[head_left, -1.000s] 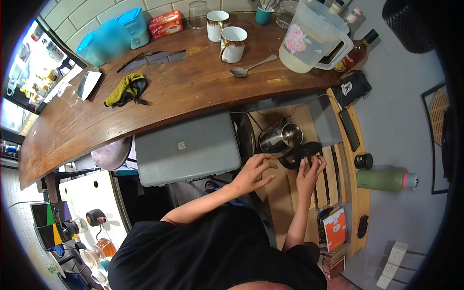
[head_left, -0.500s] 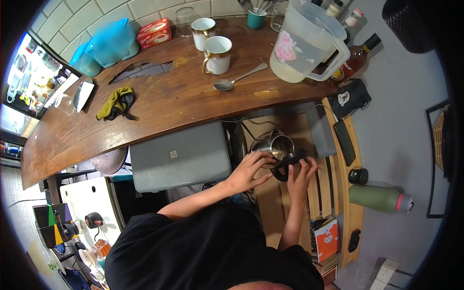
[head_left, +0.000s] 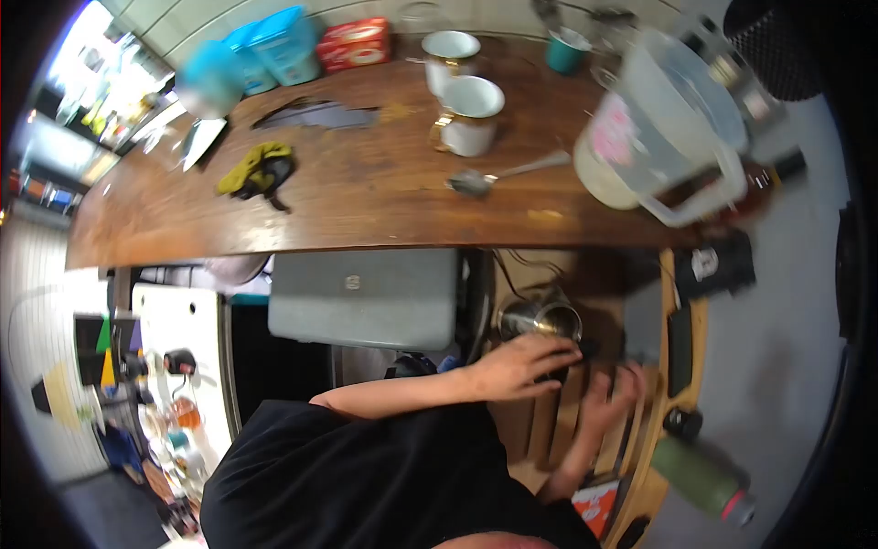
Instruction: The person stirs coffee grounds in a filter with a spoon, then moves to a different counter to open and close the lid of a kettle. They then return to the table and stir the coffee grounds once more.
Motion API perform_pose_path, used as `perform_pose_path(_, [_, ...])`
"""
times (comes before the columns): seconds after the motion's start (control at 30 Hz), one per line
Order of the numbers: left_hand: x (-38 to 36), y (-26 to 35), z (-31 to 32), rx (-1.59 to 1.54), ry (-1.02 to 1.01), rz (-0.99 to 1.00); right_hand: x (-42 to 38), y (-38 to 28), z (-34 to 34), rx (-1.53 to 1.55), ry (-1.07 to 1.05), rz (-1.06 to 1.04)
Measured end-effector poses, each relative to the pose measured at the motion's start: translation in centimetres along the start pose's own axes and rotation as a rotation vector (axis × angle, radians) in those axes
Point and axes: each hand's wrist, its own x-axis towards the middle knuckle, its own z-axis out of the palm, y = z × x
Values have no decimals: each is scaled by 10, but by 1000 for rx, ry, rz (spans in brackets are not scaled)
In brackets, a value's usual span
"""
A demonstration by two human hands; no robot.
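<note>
A shiny metal kettle [head_left: 532, 320] lies on a wooden shelf below the counter, its round opening facing right. My left hand [head_left: 523, 366] reaches over the near side of it, fingers stretched and slightly apart, above the kettle's dark handle part [head_left: 556, 373], which they partly hide. Whether they touch it is unclear. To the right, my right hand [head_left: 607, 399] is blurred, its fingers spread and curved upward with nothing visible between them.
On the wooden counter [head_left: 366, 210] are two white-and-gold mugs [head_left: 472, 130], a spoon [head_left: 472, 182], a large plastic pitcher [head_left: 658, 128] and a yellow-black cloth [head_left: 258, 170]. A grey case [head_left: 366, 297] sits left of the kettle, a green bottle [head_left: 700, 476] at the right.
The view has shifted and turned. My right hand has come away from the black handle part, where both hands were close together. My left hand now lies flatter, nearer the kettle's opening.
</note>
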Motion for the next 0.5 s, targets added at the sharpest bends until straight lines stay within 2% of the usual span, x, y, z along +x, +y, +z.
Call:
perform_pose_path(0.03, [-1,0,1,-16,10,6,18,9,-20,-177,109,-34])
perform_pose_path(0.07, [-2,2,0,-37,5,2,39,12,-39,-332,78,45])
perform_pose_path(0.13, [-5,3,2,-66,6,-8,86,4,-63,-549,41,-9])
perform_pose_path(0.17, [-6,1,2,-86,8,-2,95,9,-62,-532,42,-12])
perform_pose_path(0.23, [-6,1,0,-81,24,6,103,24,-62,-582,-88,56])
perform_pose_path(0.3, [-7,0,-1,-112,40,30,97,51,-54,-545,-102,67])
perform_pose_path(0.37, [-6,0,-4,-97,69,39,87,78,-46,-446,-197,216])
perform_pose_path(0.5, [-7,1,-8,-105,48,50,89,76,-35,-513,-229,140])
